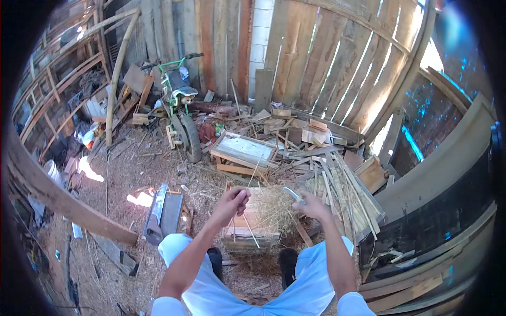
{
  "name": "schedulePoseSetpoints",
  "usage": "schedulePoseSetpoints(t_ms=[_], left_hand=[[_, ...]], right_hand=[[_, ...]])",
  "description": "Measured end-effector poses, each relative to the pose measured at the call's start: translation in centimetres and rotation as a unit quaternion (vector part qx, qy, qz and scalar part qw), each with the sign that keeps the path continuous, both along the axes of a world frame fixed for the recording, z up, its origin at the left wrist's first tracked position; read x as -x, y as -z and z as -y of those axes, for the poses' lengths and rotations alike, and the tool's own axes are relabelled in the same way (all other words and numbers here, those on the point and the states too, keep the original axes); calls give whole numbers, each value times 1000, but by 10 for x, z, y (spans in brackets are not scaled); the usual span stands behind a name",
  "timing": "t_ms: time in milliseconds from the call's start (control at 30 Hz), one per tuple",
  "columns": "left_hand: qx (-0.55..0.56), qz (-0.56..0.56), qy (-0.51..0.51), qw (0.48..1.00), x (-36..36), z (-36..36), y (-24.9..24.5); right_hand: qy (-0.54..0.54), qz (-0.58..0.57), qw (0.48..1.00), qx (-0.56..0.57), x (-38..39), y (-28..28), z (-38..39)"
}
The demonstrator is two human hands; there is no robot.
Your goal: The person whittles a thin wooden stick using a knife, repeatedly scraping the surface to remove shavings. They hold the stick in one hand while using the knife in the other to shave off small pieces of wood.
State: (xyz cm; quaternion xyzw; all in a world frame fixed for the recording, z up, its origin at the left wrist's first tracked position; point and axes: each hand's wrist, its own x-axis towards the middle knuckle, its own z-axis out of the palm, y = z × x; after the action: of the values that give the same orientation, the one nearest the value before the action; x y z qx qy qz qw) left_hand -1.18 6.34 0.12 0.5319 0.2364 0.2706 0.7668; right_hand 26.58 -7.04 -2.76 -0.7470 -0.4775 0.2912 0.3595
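Observation:
My left hand (pixel 231 205) is closed in a pinch on a thin wooden stick (pixel 251 231), which slants down toward my knees. A second slender strip seems to run beside it, and another thin end rises above the fingers. To the right, my right hand (pixel 314 207) grips a knife (pixel 292 194), its blade angled up and left toward the other hand. Both hands hover over a low wooden block or crate (pixel 250 245) between my legs. Curly pale shavings (pixel 274 208) cover its right side and spill over the edge.
A handsaw (pixel 155 213) leans on a framed box at left. Ahead lie a wooden frame (pixel 245 149) and a scrap heap (pixel 300 131). Long strips (pixel 342 195) are stacked at right. A green bike (pixel 182 95) stands behind, and a beam (pixel 68 197) crosses the left.

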Motion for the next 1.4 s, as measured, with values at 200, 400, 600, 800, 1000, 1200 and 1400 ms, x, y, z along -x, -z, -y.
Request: schedulePoseSetpoints(t_ms=[200,400,600,800,1000,1200,1400], left_hand=[[14,30,-6,999,-8,3,9],[-26,25,-26,999,-14,-16,25],[-18,-12,-43,999,-23,-9,24],[-28,-61,-39,997,-19,-8,34],[-42,-90,-38,994,-35,-5,41],[-104,-97,-53,988,-44,-6,13],[-58,-33,-67,996,-42,-20,41]], right_hand=[[-32,222,975,11,34,11,-14],[-67,271,952,-129,38,-3,-24],[-11,184,977,-106,43,26,-36],[-3,147,989,-20,41,38,-53],[5,113,994,-8,36,36,-56],[33,108,991,-68,36,53,-66],[13,-47,992,-115,55,2,-46]])
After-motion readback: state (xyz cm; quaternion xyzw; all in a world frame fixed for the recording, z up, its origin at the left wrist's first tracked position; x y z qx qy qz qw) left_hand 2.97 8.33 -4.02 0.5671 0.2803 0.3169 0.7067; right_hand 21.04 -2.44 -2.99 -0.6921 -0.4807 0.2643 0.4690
